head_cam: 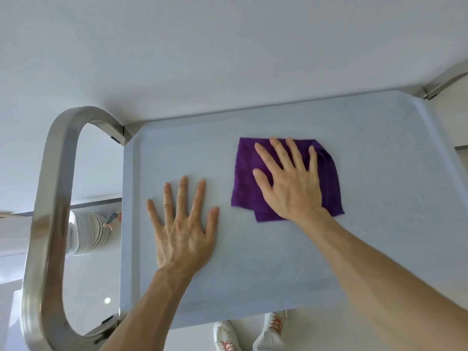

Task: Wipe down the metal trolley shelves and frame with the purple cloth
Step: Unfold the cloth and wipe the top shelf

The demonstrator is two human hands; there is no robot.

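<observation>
The trolley's top shelf (pixel 253 274) is a flat pale metal tray with a raised rim, filling the middle of the view. A folded purple cloth (pixel 244 183) lies on its far right half. My right hand (pixel 291 181) presses flat on the cloth with fingers straight and spread. My left hand (pixel 182 229) rests flat on the bare shelf to the left of the cloth, fingers spread, holding nothing. The trolley's curved metal handle (pixel 50 224) loops along the left side.
The trolley stands against a white wall (pixel 202 46). A stack of white plates (pixel 86 234) shows on a lower level through the handle loop. My feet in white shoes (pixel 225 335) are on the floor below the near edge. A frame corner (pixel 428 92) sits far right.
</observation>
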